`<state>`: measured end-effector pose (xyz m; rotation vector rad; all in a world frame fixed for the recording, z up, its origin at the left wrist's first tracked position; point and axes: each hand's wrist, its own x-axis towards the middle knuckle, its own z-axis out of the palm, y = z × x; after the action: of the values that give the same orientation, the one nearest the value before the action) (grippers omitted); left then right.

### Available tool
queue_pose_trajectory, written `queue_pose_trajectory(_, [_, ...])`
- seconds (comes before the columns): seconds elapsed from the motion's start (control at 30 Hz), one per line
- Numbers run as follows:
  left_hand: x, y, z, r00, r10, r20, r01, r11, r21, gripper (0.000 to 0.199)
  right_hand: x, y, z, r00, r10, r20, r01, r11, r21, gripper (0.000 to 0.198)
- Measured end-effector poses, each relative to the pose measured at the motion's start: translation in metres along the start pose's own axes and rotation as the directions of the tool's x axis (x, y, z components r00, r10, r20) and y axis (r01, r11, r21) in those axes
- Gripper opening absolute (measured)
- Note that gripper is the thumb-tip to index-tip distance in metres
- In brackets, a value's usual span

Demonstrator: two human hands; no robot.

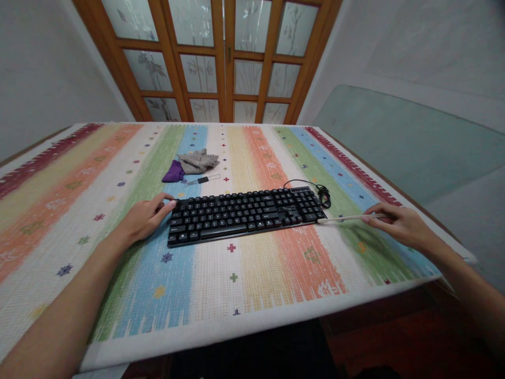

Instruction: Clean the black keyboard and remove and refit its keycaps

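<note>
A black keyboard (pixel 244 213) lies on the striped tablecloth, its keys facing up. At its upper left corner, my left hand (pixel 148 216) grips the edge between thumb and fingers. My right hand (pixel 398 223), off to the right of the keyboard, pinches a long thin white stick (pixel 349 217). The stick's far tip meets the keyboard's lower right corner; whether it is a brush or a swab I cannot tell. Behind the keyboard's right end, its black cable (pixel 324 196) lies coiled.
Behind the keyboard lie a grey cloth (pixel 197 161), a purple cloth (pixel 173 172) and a small tool with a black middle and clear or wire ends (pixel 202 180). The striped tablecloth (pixel 213 295) covers the table to its front edge. Wood-framed glass doors (pixel 224 58) stand beyond.
</note>
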<state>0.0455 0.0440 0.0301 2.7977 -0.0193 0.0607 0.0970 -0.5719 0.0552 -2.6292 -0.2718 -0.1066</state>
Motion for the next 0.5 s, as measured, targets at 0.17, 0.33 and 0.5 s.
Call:
queue_pose_trajectory(0.17, [-0.001,0.002,-0.001,1.0,-0.014,0.004,0.014,1.0,-0.011,0.057,0.002,0.01,0.001,1.0,0.019,-0.018,-0.018,0.998,0.052,0.075])
queue_pose_trajectory(0.33, [-0.001,0.003,-0.001,1.0,-0.016,0.014,0.017,1.0,-0.014,0.057,-0.002,0.018,-0.004,0.993,0.091,-0.074,-0.086,0.994,0.061,0.073])
queue_pose_trajectory(0.5, [-0.001,0.001,0.0,1.0,-0.004,0.001,0.004,1.0,-0.007,0.059,-0.009,0.021,-0.008,0.977,0.125,-0.175,-0.107,0.988,0.108,0.065])
